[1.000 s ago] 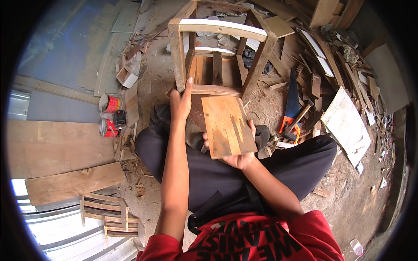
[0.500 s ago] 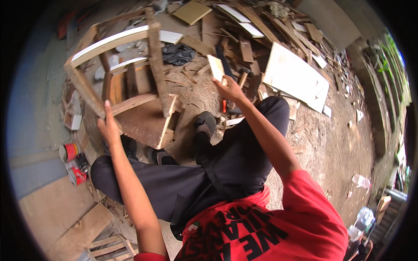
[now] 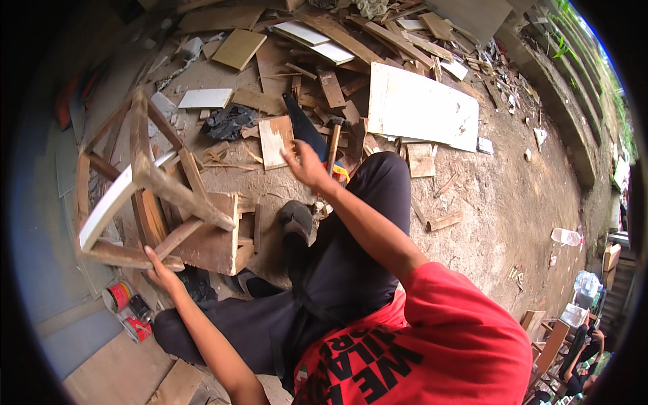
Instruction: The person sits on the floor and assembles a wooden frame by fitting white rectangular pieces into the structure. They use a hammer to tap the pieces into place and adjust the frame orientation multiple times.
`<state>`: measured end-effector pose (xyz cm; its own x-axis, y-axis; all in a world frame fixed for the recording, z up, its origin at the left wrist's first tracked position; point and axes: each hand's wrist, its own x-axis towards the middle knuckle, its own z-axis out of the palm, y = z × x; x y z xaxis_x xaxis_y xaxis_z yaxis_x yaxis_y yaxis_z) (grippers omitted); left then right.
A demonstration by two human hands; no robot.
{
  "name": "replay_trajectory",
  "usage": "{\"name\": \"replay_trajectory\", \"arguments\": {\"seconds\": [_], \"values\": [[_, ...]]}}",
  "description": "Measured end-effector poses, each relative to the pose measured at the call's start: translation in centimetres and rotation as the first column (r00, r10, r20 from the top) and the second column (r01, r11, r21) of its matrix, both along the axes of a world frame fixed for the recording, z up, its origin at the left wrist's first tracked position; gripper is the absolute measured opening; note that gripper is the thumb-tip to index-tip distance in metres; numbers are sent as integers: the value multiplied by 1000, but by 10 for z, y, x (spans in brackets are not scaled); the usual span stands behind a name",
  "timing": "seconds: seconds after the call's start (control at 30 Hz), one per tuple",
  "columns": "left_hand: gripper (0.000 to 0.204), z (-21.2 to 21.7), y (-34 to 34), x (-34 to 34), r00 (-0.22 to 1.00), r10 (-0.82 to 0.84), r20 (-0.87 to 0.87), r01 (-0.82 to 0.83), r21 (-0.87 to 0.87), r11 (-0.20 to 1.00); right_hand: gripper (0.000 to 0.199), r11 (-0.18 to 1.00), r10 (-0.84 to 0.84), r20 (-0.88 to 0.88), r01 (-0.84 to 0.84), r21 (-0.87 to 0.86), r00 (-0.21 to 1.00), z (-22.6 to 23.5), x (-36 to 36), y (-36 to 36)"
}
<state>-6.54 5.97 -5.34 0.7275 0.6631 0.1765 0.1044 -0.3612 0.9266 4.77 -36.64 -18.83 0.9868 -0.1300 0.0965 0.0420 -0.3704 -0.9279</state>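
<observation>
Right hand: I see my right hand [image 3: 305, 164] stretched forward, fingers spread loosely, gripping nothing.
Nearest piece: a small pale wooden board [image 3: 276, 140] lies flat on the dirt just beyond and slightly left of those fingers, its long axis running away from me.
Left hand: my left hand [image 3: 160, 272] is closed on the lower rail of the wooden stool frame [image 3: 158, 202], tilted on its side, well apart from the board.
Textures: rough unpainted timber; a handsaw [image 3: 312, 137] with a dark blade rests beside the board; paint cans [image 3: 125, 305] sit near my left knee.
</observation>
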Motion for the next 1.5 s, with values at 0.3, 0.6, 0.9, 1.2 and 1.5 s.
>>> {"name": "replay_trajectory", "arguments": {"seconds": [0.3,0.6,0.9,1.2,1.5], "values": [[66,-33,-3,-30,992,121,21,-110,-290,951,120,810,578,246,-583,-58,778,104,-50,120],[67,-12,-43,-36,989,110,97,-50,-488,872,112,727,685,-126,-664,176,717,62,-77,157],[65,-66,-22,-26,948,158,277,5,-506,863,118,759,645,9,-642,110,764,119,-63,175],[57,-41,52,-47,986,-68,154,146,-576,804,107,550,834,-103,-802,233,542,141,-115,178],[55,-78,78,-62,980,-26,196,149,-643,751,81,856,381,420,-486,177,824,224,20,193]]}}
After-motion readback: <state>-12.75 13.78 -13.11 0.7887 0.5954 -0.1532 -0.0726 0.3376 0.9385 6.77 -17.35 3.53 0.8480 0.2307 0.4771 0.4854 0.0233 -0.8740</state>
